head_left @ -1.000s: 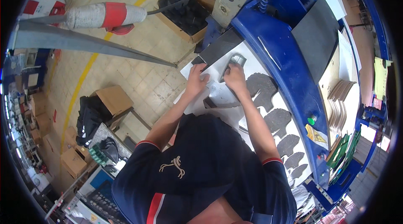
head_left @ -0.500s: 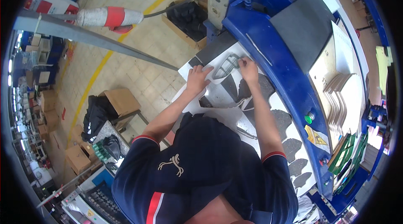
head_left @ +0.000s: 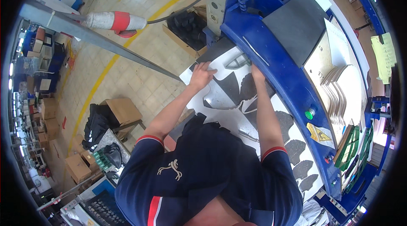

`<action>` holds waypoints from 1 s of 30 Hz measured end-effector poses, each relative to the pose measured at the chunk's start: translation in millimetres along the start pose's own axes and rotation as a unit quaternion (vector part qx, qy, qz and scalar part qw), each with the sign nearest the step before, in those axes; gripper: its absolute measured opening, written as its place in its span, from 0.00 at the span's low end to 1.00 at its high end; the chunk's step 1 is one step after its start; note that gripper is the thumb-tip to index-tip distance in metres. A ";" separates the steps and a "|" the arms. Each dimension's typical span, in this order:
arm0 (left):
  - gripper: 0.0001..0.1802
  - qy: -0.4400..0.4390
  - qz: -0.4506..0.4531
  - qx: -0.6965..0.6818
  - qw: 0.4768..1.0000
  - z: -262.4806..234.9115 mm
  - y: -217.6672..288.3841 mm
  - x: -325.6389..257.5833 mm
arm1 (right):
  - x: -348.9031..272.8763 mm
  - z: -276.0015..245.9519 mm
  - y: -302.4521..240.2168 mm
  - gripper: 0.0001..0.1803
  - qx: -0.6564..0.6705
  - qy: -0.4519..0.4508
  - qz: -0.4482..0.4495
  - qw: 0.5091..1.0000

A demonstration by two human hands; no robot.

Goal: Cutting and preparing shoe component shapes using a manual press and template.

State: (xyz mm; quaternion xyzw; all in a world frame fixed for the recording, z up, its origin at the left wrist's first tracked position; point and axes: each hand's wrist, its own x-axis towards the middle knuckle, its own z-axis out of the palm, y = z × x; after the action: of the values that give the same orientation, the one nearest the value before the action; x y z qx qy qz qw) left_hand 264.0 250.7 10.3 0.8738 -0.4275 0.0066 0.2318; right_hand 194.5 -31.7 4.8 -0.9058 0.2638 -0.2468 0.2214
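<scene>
A cutting die (head_left: 238, 62), a pointed grey-green outline with crossbars, lies on the white sheet (head_left: 220, 62) beneath the edge of the blue machine beam (head_left: 277, 63). My left hand (head_left: 202, 75) rests at the sheet's far left edge beside a dark strip, its fingers stretched out. To the right of the die is my right hand (head_left: 257, 73), its fingers hidden by the beam. Between my forearms lie dark sheet pieces (head_left: 229, 86) and a bare shiny patch. Several dark leaf-shaped pieces (head_left: 295, 149) run along the sheet by my right forearm.
On the beam sit a green push button (head_left: 310, 113) and a dark grey sheet (head_left: 299, 27). Curved boards (head_left: 335, 92) are stacked at the right. A grey metal bar (head_left: 110, 41) crosses on the left. Cartons (head_left: 123, 111) with black material stand at the left and beyond the table.
My right hand has let go of the die and moved right, to the beam's edge, where its fingers are now covered. My left hand stays near the sheet's edge. The view has shifted slightly.
</scene>
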 end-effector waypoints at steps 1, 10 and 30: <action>0.18 0.003 -0.002 0.001 1.000 1.1 0.6 -2.1 | 1.4 1.1 0.3 0.15 -0.001 0.007 -0.002 1.000; 0.21 0.117 -0.054 -0.213 0.969 33.9 -8.4 -12.1 | -4.7 13.7 8.6 0.16 -0.005 -0.070 -0.005 0.998; 0.19 0.116 -0.102 -0.271 0.950 33.3 -13.5 -10.2 | -30.8 -16.1 -24.1 0.17 0.211 -0.211 0.107 0.948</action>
State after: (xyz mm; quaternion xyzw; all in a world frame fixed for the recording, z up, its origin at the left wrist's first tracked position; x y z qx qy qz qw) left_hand 261.4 251.7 -26.9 0.8102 -0.2914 -0.0319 0.5075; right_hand 171.5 0.4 19.9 -0.8361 0.2486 -0.0750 0.4833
